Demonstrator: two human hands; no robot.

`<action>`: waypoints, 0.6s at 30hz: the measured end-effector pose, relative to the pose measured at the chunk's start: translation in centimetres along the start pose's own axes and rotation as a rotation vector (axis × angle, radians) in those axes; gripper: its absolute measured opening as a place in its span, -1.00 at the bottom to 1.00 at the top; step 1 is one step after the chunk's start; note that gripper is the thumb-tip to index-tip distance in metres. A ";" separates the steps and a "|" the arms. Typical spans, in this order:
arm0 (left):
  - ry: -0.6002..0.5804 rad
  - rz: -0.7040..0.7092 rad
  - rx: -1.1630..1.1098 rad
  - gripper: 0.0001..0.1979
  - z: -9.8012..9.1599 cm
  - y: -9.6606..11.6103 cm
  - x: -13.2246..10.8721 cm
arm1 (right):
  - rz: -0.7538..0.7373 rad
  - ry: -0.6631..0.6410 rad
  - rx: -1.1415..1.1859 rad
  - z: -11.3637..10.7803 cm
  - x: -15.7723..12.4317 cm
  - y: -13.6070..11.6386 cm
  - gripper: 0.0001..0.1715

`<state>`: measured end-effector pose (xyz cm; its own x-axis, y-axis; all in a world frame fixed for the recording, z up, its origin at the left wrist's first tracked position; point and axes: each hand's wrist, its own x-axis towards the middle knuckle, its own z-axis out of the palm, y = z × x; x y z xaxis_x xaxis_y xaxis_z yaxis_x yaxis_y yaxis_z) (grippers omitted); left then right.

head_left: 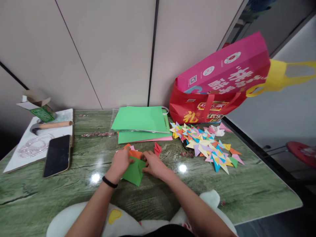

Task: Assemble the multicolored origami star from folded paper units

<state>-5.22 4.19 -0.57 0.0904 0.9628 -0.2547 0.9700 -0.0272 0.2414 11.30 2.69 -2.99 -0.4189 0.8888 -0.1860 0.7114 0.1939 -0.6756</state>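
A green sheet of folding paper [133, 173] with creases lies on the table in front of me, one corner pointing toward me. My left hand [119, 165] is closed on its left side, fingers curled over the edge. At the right edge, my right hand [153, 165] pinches the same sheet with bent fingers. Orange paper [135, 154] and a bit of pink paper show just behind the green sheet, partly hidden by it and the hands. A small red folded paper piece [157, 149] lies beyond my right hand, apart from it.
Green paper sheets [140, 120] are stacked at the back. Many colourful folded paper pieces [209, 146] lie at right, before a red bag [192, 103]. At left are a phone [58, 154], a hammer [55, 124], clear beads [34, 145] and an opened box [44, 112].
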 end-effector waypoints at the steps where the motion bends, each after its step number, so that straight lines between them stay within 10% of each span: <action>1: 0.004 0.000 -0.005 -0.57 0.0 0.0 0.0 | -0.008 -0.006 0.005 0.0 0.0 0.0 -0.48; 9: 0.159 0.000 -0.139 -0.65 0.1 -0.3 0.1 | -0.011 0.037 -0.010 0.3 0.3 0.2 -0.79; 18: 0.349 0.054 -0.497 -0.69 0.2 -1.0 0.8 | 0.031 0.279 0.687 0.8 2.2 2.3 -0.86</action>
<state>-6.12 4.93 -1.21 -0.0240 0.9971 0.0722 0.7373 -0.0311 0.6748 11.58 4.71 -5.52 -0.1799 0.9799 -0.0858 0.1687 -0.0552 -0.9841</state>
